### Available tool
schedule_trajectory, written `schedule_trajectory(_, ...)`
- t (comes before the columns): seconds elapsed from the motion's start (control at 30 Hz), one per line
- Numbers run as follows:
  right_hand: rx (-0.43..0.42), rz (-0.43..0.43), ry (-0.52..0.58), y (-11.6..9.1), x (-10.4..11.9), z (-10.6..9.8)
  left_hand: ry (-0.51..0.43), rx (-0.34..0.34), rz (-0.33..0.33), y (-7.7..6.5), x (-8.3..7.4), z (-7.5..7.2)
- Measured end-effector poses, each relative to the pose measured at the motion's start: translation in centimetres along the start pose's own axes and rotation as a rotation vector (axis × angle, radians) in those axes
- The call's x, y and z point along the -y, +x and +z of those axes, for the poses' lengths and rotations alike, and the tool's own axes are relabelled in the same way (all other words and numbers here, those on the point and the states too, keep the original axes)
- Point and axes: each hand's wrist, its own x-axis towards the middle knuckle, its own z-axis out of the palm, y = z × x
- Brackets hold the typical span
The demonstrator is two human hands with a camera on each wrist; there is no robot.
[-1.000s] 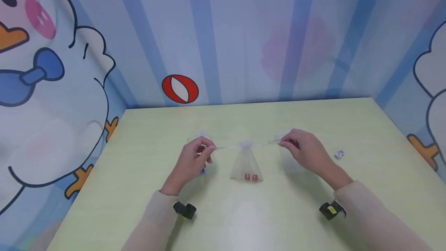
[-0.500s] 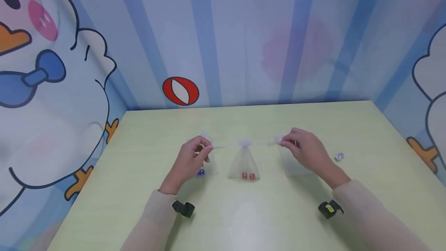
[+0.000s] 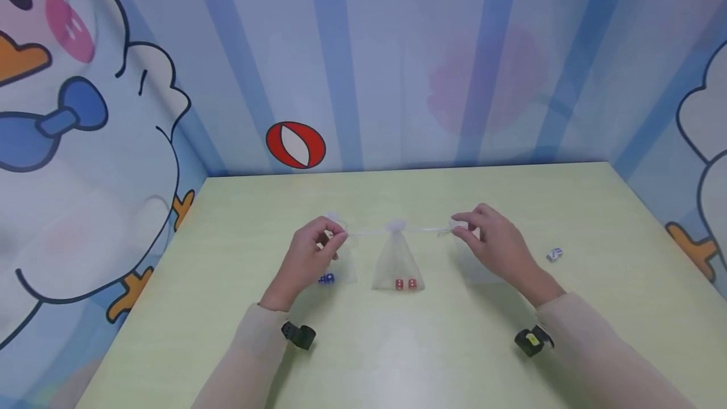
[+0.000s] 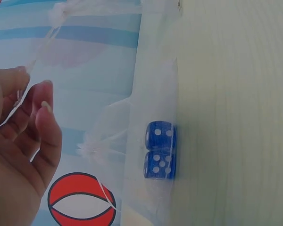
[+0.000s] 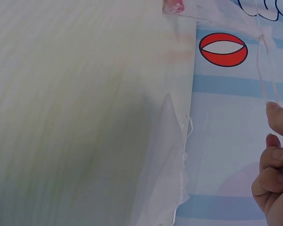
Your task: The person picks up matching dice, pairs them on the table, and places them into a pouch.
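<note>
Between the left grip (image 3: 311,250) and right grip (image 3: 500,243) is the middle pouch (image 3: 396,262).

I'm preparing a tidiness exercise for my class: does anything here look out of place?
Yes: the small white pieces with dark marks, probably dice, lie loose on the table, right of the right hand. That looks odd because the red dice and blue dice sit inside sheer bags.

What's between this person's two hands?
The head view shows a sheer bag holding two red dice between left hand and right hand, its drawstrings reaching toward both.
</note>
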Motion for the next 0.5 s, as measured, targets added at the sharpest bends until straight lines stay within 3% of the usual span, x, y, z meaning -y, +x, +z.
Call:
schedule_trajectory(0.17, -0.019, -0.005, -0.005, -0.2, -0.2, 0.0, -0.002, -0.021, 0.022, 0.1, 0.1, -0.1)
schedule_trajectory(0.4, -0.040, 0.021, -0.009, -0.7, -0.9, -0.3, -0.032, -0.087, 0.129, 0.4, 0.0, 0.3)
schedule_trajectory(0.5, -0.037, 0.034, -0.012, -0.9, -1.4, -0.5, -0.039, -0.095, 0.127, 0.5, -0.3, 0.9)
